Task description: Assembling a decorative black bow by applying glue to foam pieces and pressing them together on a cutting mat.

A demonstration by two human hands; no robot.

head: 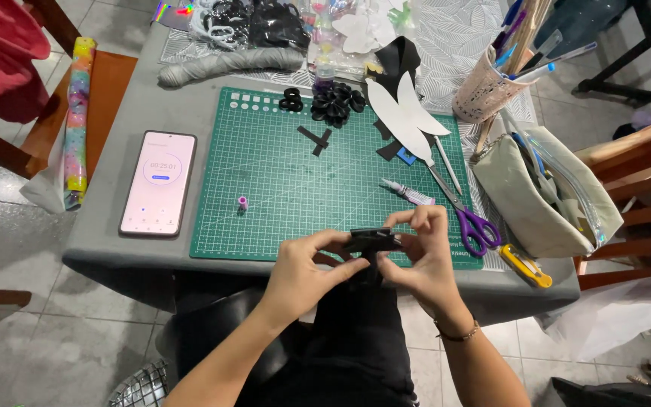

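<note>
Pinching the small black folded piece (371,240) from both sides above the near edge of the green cutting mat (265,181), the left hand (307,264) and right hand (423,252) should grip evenly, keeping the fold aligned and clear of the purple-handled scissors (469,218).

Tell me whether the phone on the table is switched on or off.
On. The phone lies flat, face up, left of the green cutting mat, and its screen is lit, showing a pale display with a round dial.
</note>
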